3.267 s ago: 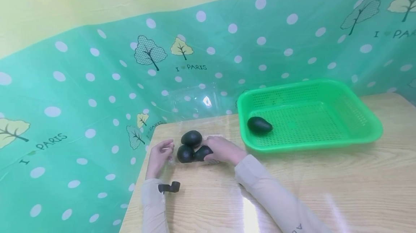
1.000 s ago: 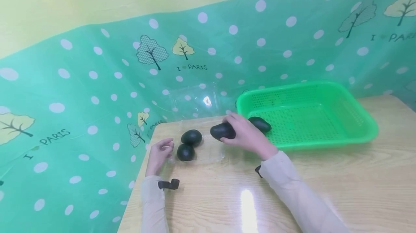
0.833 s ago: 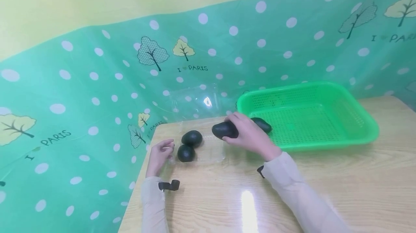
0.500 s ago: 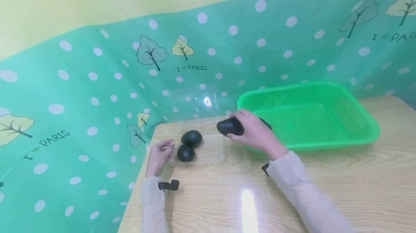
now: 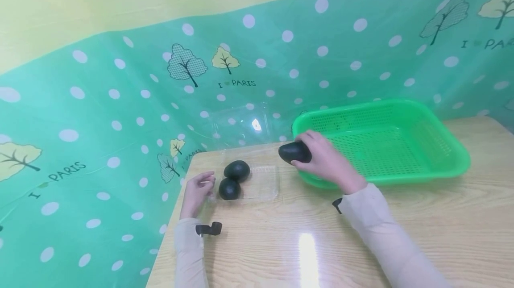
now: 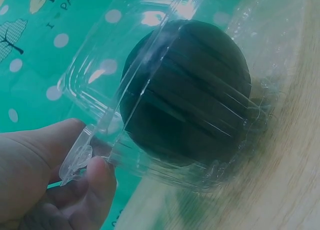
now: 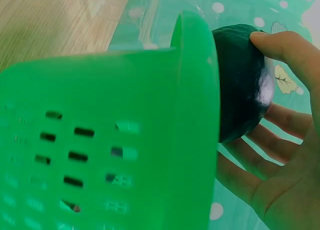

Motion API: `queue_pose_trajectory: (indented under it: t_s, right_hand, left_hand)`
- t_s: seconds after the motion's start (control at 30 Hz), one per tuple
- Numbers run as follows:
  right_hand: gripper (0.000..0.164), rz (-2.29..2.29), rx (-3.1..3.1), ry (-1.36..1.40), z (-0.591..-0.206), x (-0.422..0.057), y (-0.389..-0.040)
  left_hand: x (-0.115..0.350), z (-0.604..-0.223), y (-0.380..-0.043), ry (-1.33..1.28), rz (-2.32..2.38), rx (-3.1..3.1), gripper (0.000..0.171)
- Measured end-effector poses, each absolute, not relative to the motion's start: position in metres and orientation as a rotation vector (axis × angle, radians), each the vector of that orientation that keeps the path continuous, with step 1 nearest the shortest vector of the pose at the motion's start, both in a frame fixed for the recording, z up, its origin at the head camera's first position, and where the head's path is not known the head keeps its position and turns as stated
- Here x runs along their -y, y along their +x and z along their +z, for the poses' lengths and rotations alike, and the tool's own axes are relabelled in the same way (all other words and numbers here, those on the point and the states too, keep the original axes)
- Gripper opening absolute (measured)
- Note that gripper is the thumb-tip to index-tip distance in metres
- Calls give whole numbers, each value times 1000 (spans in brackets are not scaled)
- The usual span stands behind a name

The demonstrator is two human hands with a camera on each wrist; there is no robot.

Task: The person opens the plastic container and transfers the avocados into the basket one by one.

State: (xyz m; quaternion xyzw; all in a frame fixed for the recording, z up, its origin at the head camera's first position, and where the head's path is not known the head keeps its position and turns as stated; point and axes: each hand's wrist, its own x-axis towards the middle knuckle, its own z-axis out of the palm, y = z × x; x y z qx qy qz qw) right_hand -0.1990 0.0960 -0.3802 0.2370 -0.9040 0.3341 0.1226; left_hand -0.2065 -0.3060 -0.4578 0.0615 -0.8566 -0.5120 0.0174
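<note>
My right hand [image 5: 327, 160] grips a dark avocado [image 5: 295, 152] at the left rim of the green basket [image 5: 455, 165]. In the right wrist view, thumb and fingers spread round the avocado [image 7: 242, 85], partly hidden behind the basket wall [image 7: 150, 90]. My left hand [image 5: 196, 195] pinches the edge of a clear plastic clamshell container [image 5: 265, 192], between thumb and finger in the left wrist view. Two more avocados, a rear one [image 5: 237, 170] and a front one [image 5: 230, 189], sit together in its left half. The container's lid [image 5: 241, 125] stands raised at the back.
The wooden table [image 5: 257, 243] carries the container at left and the basket at right. A green dotted curtain [image 5: 132, 167] hangs close behind and along the left side. Black camera mounts [image 5: 209, 228] sit on both wrists.
My right hand has lifted an avocado out of the container and carried it right to the basket rim, now covering the avocado seen inside the basket earlier. The left hand stays put.
</note>
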Motion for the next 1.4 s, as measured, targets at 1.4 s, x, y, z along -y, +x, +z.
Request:
queue_pose_trajectory:
  t_s: [1.4]
  right_hand:
    - [52,900,2903,515,-398,-136,-210]
  left_hand:
    - [303,-457,-206,202,-1586,2654,38]
